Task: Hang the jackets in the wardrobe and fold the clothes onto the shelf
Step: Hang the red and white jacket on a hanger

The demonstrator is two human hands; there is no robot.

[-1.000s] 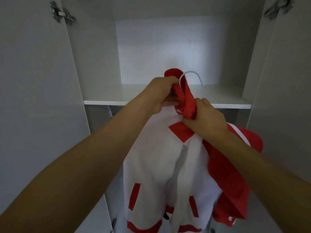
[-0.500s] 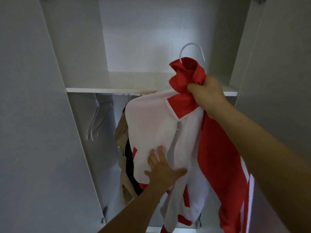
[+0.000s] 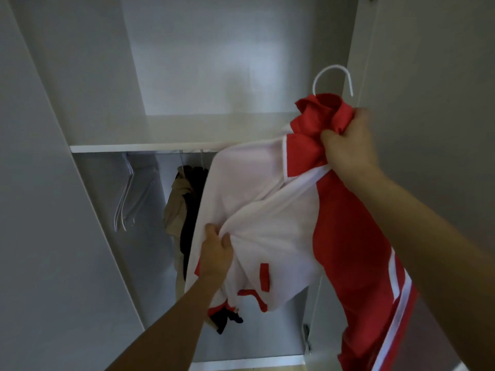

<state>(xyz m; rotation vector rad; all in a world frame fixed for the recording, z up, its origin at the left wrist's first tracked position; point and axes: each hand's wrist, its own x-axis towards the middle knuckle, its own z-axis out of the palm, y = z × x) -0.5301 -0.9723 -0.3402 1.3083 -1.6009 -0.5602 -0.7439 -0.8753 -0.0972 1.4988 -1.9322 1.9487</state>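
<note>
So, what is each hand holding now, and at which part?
Both hold the red and white jacket. The right hand grips its bunched red collar, just below the white hanger hook. The left hand pinches the white front fabric lower down.

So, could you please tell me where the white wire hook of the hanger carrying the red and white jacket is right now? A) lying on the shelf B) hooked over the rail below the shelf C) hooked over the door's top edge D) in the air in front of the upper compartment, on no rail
D: the white wire hook pokes free above the jacket's red collar, which the right hand grips.
</note>
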